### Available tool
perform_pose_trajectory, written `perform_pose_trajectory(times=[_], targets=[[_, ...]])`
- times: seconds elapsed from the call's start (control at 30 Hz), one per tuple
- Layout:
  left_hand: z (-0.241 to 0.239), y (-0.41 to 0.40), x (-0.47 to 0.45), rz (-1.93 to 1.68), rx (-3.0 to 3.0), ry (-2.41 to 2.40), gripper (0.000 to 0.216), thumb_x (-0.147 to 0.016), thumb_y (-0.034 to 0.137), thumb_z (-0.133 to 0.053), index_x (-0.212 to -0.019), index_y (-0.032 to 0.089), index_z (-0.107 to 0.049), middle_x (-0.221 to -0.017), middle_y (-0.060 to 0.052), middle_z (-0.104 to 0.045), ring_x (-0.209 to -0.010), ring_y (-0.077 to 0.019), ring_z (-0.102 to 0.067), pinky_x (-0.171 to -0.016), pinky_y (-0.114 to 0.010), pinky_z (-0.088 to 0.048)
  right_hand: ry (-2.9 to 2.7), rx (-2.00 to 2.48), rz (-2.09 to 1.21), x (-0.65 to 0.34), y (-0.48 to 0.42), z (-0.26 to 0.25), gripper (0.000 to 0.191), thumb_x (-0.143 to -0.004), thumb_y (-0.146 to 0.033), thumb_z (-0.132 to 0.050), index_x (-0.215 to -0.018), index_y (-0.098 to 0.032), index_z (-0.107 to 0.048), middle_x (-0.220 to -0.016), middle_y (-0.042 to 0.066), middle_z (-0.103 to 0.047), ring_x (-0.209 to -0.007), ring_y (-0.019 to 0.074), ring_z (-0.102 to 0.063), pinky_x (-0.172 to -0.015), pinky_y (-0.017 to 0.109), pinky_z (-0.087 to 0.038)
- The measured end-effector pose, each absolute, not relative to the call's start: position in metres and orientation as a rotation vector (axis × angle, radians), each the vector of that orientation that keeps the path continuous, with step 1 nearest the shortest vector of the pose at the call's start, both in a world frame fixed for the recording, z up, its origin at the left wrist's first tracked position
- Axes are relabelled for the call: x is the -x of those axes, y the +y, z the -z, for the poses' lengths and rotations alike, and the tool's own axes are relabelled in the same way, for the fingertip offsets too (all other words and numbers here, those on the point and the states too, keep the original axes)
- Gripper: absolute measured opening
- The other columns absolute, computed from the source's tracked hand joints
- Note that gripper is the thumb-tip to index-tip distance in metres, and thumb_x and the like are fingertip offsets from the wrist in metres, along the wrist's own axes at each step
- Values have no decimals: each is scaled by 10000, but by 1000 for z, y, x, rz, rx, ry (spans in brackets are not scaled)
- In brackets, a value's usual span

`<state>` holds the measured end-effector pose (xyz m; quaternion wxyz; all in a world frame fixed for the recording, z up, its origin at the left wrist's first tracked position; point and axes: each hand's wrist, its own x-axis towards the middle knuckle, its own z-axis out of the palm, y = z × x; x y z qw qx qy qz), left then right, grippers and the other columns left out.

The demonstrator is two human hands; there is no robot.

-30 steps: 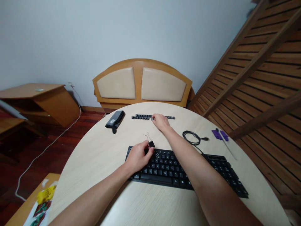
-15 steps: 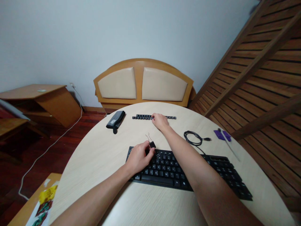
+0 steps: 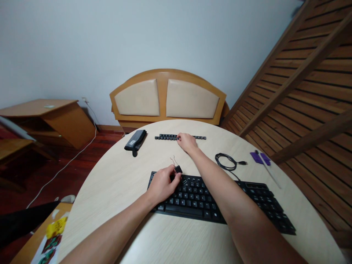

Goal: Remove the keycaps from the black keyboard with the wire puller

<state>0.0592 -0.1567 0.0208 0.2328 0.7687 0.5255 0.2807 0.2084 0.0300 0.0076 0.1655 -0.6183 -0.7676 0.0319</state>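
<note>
My left hand [image 3: 165,184] is closed on a keycap puller [image 3: 178,169], a small black block with two thin wire prongs pointing away from me. It rests over the upper left part of a black keyboard [image 3: 189,211], which lies across the table with some keys off its far rows. Farther out, my right hand [image 3: 187,142] pinches a keycap at the near row of loose black keycaps [image 3: 166,137]. My fingers hide most of that keycap and part of the rows behind it.
On the round table [image 3: 110,190] lie a dark grey pouch [image 3: 136,140], a coiled black cable [image 3: 227,161], and a purple cloth [image 3: 257,157] with a thin brush [image 3: 271,173] across it. At lower left are a person's dark-clothed leg [image 3: 24,222] and a wooden stool [image 3: 24,253].
A person's leg in dark clothing and a light shoe have come into view at lower left. Both my hands stay nearly where they were.
</note>
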Motion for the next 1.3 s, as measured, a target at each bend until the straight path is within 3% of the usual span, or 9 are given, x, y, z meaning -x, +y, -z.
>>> perform_pose_trajectory(times=[0.33,0.63,0.83,0.93,1.1,1.3], targets=[[-18,-156,-59,-778,-2111,1437,204,-929,339,-485,-832,204,-604,-771,-37,-691,-709,-198,-641,-659,-285,-448,-2197,1767,-125,-207,28,-11,275,-916,-242,-532,-1174,-260,-624,-1113,62,-707,-1024,225,-639,-852,317,-472],[-20,-156,-59,-761,-2123,1427,219,-936,348,-478,-830,204,-604,-756,-29,-692,-687,-194,-638,-646,-280,-439,-2307,1663,-183,-234,-11,-27,476,-823,-194,-640,-1286,-232,-537,-1154,83,-683,-1040,243,-636,-850,319,-464],[-20,-155,-61,-798,-2085,1409,234,-938,372,-485,-830,208,-612,-788,-33,-721,-709,-202,-658,-661,-288,-458,-2362,1565,-275,-276,-86,-34,194,-864,-294,-623,-1034,-227,-688,-1032,45,-719,-962,205,-657,-809,283,-472],[-21,-155,-62,-816,-2047,1366,245,-942,378,-488,-832,208,-625,-828,-35,-742,-755,-207,-678,-682,-290,-468,-2328,1409,-431,-291,-122,-35,140,-889,-279,-599,-920,-211,-718,-955,41,-727,-885,182,-665,-797,277,-475],[-23,-156,-63,-836,-2013,1278,235,-946,375,-497,-851,211,-636,-890,-32,-755,-827,-211,-690,-743,-298,-481,-2245,1163,-638,-298,-159,-30,99,-874,-276,-650,-930,-221,-710,-941,21,-711,-913,174,-641,-852,297,-470],[-29,-160,-73,-804,-2079,1293,229,-948,356,-494,-833,196,-612,-814,-33,-721,-745,-202,-660,-675,-288,-453,-2206,1122,-642,-294,-165,-18,178,-819,-270,-725,-989,-225,-698,-979,32,-697,-975,197,-613,-890,335,-464]])
